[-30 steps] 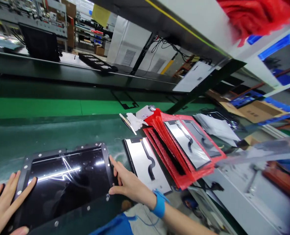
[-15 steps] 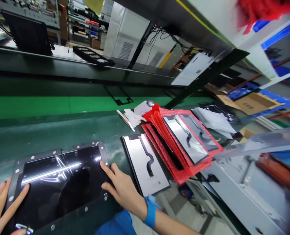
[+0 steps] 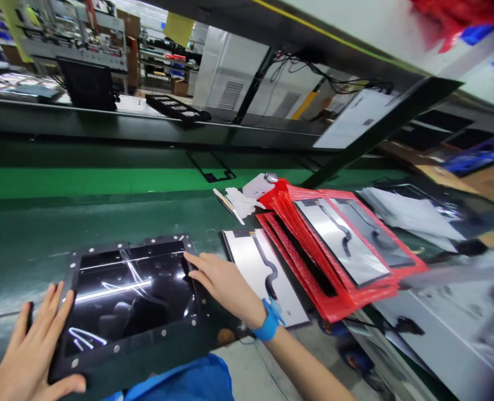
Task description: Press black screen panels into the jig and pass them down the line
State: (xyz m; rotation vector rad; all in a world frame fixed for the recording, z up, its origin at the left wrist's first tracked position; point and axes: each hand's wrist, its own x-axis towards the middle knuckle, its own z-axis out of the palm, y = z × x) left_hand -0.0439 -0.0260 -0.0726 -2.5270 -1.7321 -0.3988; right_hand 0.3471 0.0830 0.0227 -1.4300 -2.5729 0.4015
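Observation:
A glossy black screen panel [image 3: 146, 306] lies flat on the green bench inside a dark frame dotted with round silvery spots [image 3: 74, 363]. Along the frame's left side rests my left hand [image 3: 38, 348], its fingers spread and its thumb at the lower left corner. My right hand [image 3: 228, 284] touches the upper right corner of the panel with a stretched index finger, thumb apart, the other fingers partly hidden. It wears a blue wrist strap [image 3: 267, 320]. Just past that wrist lies a silver-backed display panel [image 3: 253, 267] with a dark curved ribbon cable.
Red bubble-wrap sleeves [image 3: 342, 306] are stacked at the right with silver display panels [image 3: 334, 239] on top. White sheets [image 3: 405, 214] lie beyond them. Crumpled white tissue [image 3: 240, 203] sits behind the loose panel. A slanting dark post [image 3: 380, 128] rises at the back right.
The view has swung, so the bench things appear shifted right. My left hand's finger has moved off the glossy screen onto the frame's left edge. My right index finger stays at the upper right corner.

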